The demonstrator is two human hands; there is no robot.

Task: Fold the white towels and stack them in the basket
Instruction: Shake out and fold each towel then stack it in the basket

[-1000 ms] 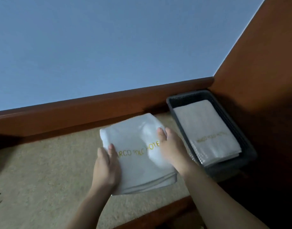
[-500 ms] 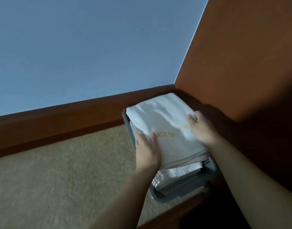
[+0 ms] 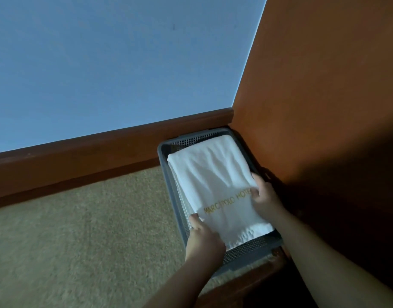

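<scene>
While the folded white towel (image 3: pixel 215 187) lay in the grey basket (image 3: pixel 253 255), the left hand (image 3: pixel 203 241) and right hand (image 3: pixel 265 200) gripped its sides, fingers curled on the cloth. Placing looked nearly finished; next, both hands likely needed to let go and withdraw.

Beige carpet (image 3: pixel 80 230), wooden ledge (image 3: pixel 102 150), blue wall (image 3: pixel 113 63)
</scene>
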